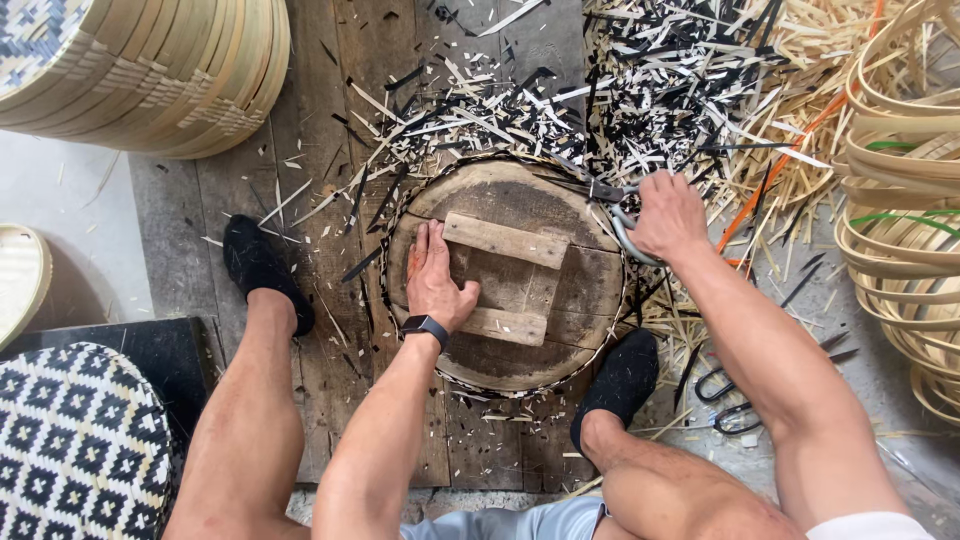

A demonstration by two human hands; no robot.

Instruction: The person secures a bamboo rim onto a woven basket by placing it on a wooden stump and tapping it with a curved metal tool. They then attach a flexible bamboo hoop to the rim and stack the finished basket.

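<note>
Left hand [433, 283] pressed flat, fingers together, on the round wooden form [505, 275], just left of the two cross battens [505, 240] nailed on its top; nothing pinched, only weight bearing down. Right hand [668, 215] closed round the handles of the shears [607, 195] at the form's upper right edge, blades pointing left along the rim where the black-and-white weave [392, 225] sticks out from under the wood. Form lying near the middle of the plank floor [320, 120], between both black slippers [262, 268], with a thick drift of cut strips [640, 90] along the planks' far edge. To trim well, probably best: steady downward pressure from the flat palm so the form cannot slide on the weave; blades kept snug against the wooden rim as a guide, cutting in short bites rather than one long stroke; form and weave turned together a little at a time, so each cut comes to the same spot beside the right knee; fingers of the pressing hand kept well inside the edge, away from the blades. Loose offcuts likely worth brushing off the rim before cutting on, lest one lift the blades off line. Spare scissors [728, 400] lying near the planks' right edge, by the right foot. Stacked baskets [150, 75] at the far left corner, bamboo hoops [900, 200] well off to the right.
</note>
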